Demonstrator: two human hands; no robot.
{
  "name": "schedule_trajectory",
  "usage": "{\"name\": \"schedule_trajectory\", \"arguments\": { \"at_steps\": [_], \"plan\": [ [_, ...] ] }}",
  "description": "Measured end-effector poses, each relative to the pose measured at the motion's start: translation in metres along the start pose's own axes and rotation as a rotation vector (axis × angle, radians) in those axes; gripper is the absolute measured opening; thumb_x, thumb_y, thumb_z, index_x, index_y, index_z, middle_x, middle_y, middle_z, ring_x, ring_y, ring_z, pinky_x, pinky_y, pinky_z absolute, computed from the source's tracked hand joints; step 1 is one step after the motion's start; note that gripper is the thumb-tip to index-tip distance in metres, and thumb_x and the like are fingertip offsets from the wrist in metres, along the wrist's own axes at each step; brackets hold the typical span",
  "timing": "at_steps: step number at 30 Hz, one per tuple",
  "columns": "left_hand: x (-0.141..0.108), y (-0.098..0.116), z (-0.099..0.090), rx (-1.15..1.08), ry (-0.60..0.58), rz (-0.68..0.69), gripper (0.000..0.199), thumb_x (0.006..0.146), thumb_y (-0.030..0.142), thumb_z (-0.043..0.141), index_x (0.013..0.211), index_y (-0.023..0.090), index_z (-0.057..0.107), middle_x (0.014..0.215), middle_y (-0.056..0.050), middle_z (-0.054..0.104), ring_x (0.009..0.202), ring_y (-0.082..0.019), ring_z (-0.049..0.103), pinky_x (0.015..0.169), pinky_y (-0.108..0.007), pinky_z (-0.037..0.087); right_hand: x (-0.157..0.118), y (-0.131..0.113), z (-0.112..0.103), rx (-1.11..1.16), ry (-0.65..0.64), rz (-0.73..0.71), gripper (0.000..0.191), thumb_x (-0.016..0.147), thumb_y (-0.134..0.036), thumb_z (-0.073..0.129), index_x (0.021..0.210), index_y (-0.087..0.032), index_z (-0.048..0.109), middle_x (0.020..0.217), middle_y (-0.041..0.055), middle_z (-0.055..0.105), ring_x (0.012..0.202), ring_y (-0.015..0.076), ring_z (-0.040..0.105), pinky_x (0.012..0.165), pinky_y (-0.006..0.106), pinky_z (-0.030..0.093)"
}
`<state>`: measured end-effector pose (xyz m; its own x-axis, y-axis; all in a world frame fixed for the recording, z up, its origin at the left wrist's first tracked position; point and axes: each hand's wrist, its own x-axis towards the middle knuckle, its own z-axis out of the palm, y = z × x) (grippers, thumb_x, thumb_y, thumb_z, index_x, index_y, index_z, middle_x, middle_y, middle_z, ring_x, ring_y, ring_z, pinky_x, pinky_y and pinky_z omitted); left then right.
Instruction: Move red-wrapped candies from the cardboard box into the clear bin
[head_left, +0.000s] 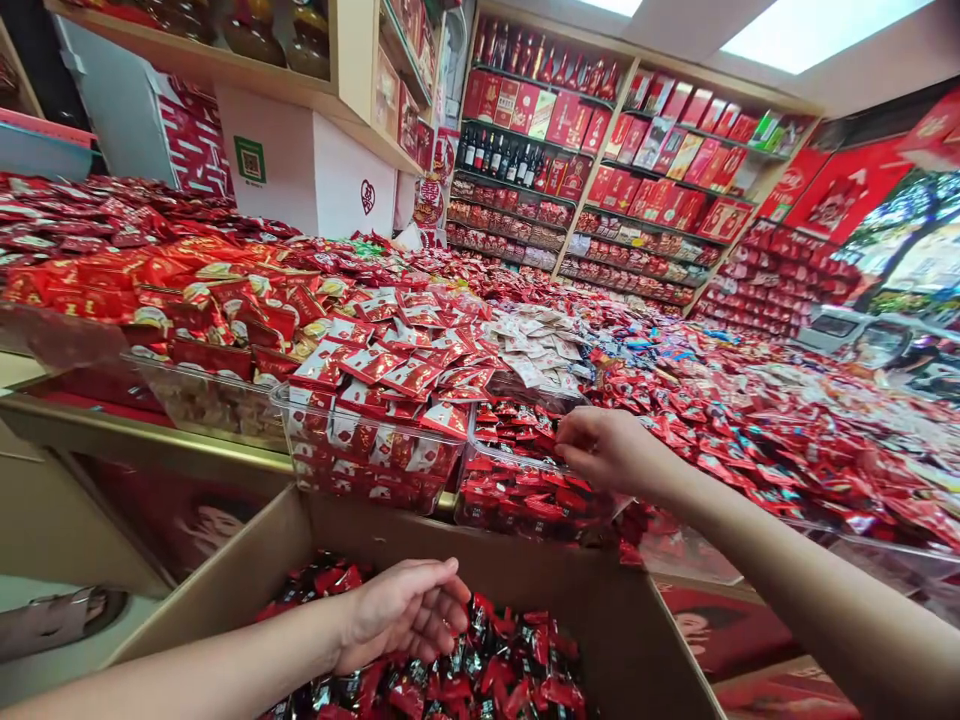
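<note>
My left hand [409,612] hangs over a cardboard box [450,545], with its fingers loosely curled, thumb apart and nothing visible in the palm. Under it, in the box, lie many wrapped candies [502,665] in red and black wrappers. My right hand [604,450] is at the right side of a clear plastic bin [480,515] filled with red and dark packets [525,425]. Its fingers are curled closed, and whatever they may hold is hidden. To the left of that bin stands another clear bin [375,425] heaped with red and white packets [412,360].
Orange and red packets [165,275] are piled at the left, white packets [536,345] beyond the bins, and more red packets [780,430] to the right. Shelves [592,165] with bottles and red boxes line the back. A foot in a sandal [67,615] shows at lower left.
</note>
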<state>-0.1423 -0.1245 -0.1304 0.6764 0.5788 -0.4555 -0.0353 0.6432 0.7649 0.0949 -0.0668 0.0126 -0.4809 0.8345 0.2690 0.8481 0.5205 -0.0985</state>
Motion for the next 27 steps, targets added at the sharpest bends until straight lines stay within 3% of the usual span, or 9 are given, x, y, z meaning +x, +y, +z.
{"name": "schedule_trajectory", "arguments": {
  "at_steps": [4, 9, 12, 16, 20, 23, 25, 27],
  "plan": [
    [0.001, 0.000, -0.005, -0.004, -0.006, 0.011, 0.039, 0.069, 0.050, 0.042, 0.081, 0.014, 0.054, 0.075, -0.005, 0.059, 0.061, -0.012, 0.054, 0.055, -0.023, 0.034, 0.017, 0.007, 0.008, -0.033, -0.129, 0.049, 0.011, 0.064, -0.023, 0.045, 0.060, -0.016, 0.053, 0.055, -0.0008, 0.054, 0.048, 0.0083, 0.045, 0.045, 0.019, 0.032],
    [0.001, -0.001, -0.008, -0.014, -0.015, -0.004, 0.040, 0.069, 0.050, 0.043, 0.081, 0.014, 0.054, 0.076, -0.005, 0.059, 0.062, -0.013, 0.055, 0.057, -0.024, 0.035, 0.030, 0.012, 0.016, -0.125, -0.191, 0.001, 0.012, 0.063, -0.022, 0.045, 0.056, -0.016, 0.052, 0.055, 0.0006, 0.055, 0.049, 0.0090, 0.045, 0.046, 0.020, 0.031],
    [0.001, -0.002, -0.008, 0.017, -0.027, -0.013, 0.040, 0.068, 0.050, 0.043, 0.081, 0.015, 0.055, 0.077, -0.005, 0.059, 0.061, -0.012, 0.055, 0.056, -0.023, 0.034, 0.033, 0.013, 0.023, -0.066, -0.317, -0.010, 0.011, 0.062, -0.023, 0.048, 0.059, -0.016, 0.056, 0.057, 0.0003, 0.057, 0.052, 0.0099, 0.048, 0.048, 0.019, 0.033],
    [0.001, -0.004, -0.008, 0.081, -0.030, -0.020, 0.036, 0.068, 0.047, 0.045, 0.082, 0.016, 0.054, 0.077, -0.005, 0.058, 0.061, -0.012, 0.055, 0.056, -0.023, 0.035, 0.035, 0.014, 0.031, 0.017, -0.487, 0.029, 0.014, 0.061, -0.025, 0.050, 0.063, -0.017, 0.061, 0.058, 0.0002, 0.059, 0.053, 0.0108, 0.051, 0.046, 0.019, 0.034],
    [0.003, -0.009, -0.011, 0.286, 0.003, -0.032, 0.031, 0.065, 0.045, 0.049, 0.082, 0.019, 0.053, 0.077, -0.003, 0.059, 0.061, -0.012, 0.054, 0.055, -0.023, 0.035, 0.038, 0.014, 0.028, 0.028, -0.524, 0.041, 0.016, 0.062, -0.024, 0.050, 0.069, -0.018, 0.063, 0.066, 0.0010, 0.062, 0.059, 0.0125, 0.053, 0.051, 0.020, 0.037],
    [0.000, -0.012, -0.015, 0.794, 0.053, 0.060, 0.028, 0.060, 0.041, 0.054, 0.080, 0.022, 0.058, 0.073, -0.003, 0.060, 0.063, -0.016, 0.053, 0.056, -0.025, 0.036, 0.035, 0.007, 0.011, -0.036, -0.416, 0.011, 0.016, 0.064, -0.026, 0.051, 0.072, -0.018, 0.062, 0.072, 0.0025, 0.062, 0.063, 0.0139, 0.053, 0.056, 0.022, 0.037],
    [-0.005, -0.012, -0.018, 1.142, 0.043, 0.129, 0.027, 0.056, 0.037, 0.057, 0.078, 0.024, 0.061, 0.071, -0.004, 0.060, 0.064, -0.020, 0.053, 0.055, -0.027, 0.036, 0.025, -0.007, -0.007, -0.077, -0.215, -0.011, 0.017, 0.068, -0.028, 0.048, 0.072, -0.017, 0.061, 0.073, 0.0037, 0.060, 0.066, 0.0142, 0.052, 0.059, 0.024, 0.037],
    [-0.009, -0.013, -0.022, 1.345, -0.017, 0.111, 0.028, 0.053, 0.036, 0.058, 0.078, 0.026, 0.063, 0.066, -0.004, 0.059, 0.057, -0.020, 0.051, 0.049, -0.028, 0.035, 0.008, -0.028, -0.019, -0.058, -0.035, -0.042, 0.018, 0.072, -0.028, 0.044, 0.072, -0.017, 0.059, 0.071, 0.0035, 0.058, 0.065, 0.0131, 0.050, 0.060, 0.024, 0.037]
  ]
}}
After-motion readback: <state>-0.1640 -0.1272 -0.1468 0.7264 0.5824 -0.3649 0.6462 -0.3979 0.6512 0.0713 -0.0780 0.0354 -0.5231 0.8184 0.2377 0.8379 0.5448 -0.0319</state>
